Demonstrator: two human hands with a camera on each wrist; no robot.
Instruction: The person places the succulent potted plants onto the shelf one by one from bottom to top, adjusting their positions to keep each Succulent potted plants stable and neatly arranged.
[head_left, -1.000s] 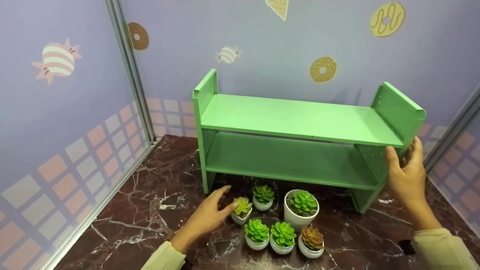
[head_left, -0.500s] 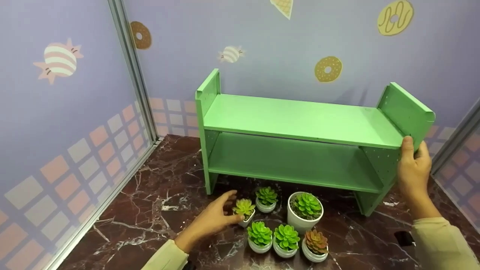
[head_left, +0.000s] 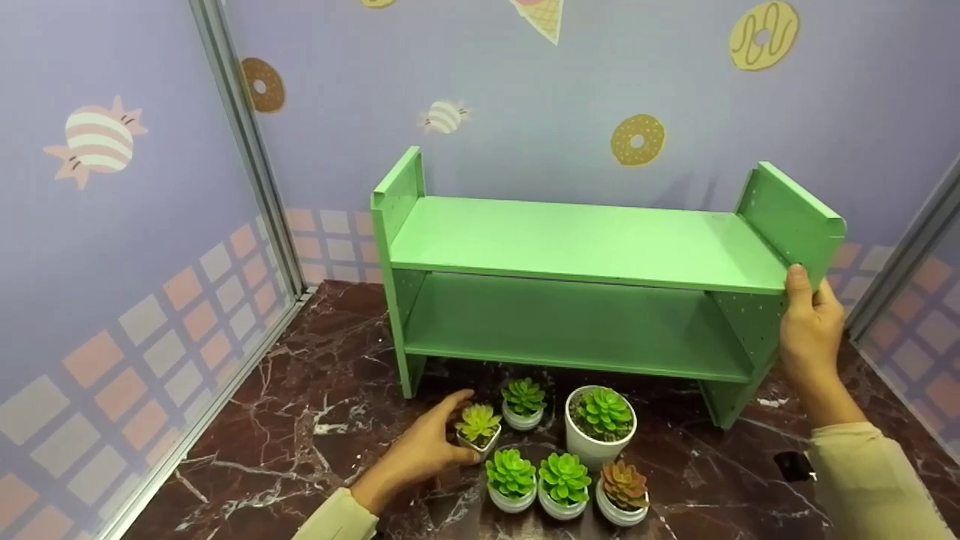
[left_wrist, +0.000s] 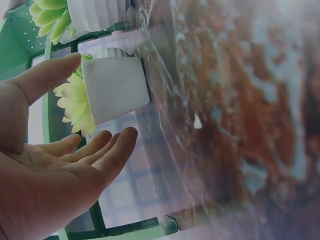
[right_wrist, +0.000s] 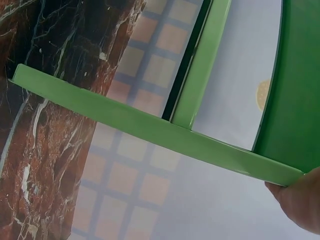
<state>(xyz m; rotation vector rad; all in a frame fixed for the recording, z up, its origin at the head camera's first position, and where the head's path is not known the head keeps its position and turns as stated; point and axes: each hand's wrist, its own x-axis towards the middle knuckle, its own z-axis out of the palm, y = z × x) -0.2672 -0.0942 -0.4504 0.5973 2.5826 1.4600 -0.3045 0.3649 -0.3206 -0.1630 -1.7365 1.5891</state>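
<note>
Nothing is gripped by the spread left hand (head_left: 418,451); the yellow-green succulent in a squarish white pot (head_left: 478,429) is flanked by the thumb and fingers, just right of the palm. Behind, the crosswise green two-tier shelf (head_left: 585,240) is gripped at its right end by the right hand (head_left: 814,330).

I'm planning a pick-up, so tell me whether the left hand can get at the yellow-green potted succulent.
Very likely yes: the left hand is right beside the yellow-green potted succulent, open toward it, and the left wrist view shows nothing standing between them.
</note>
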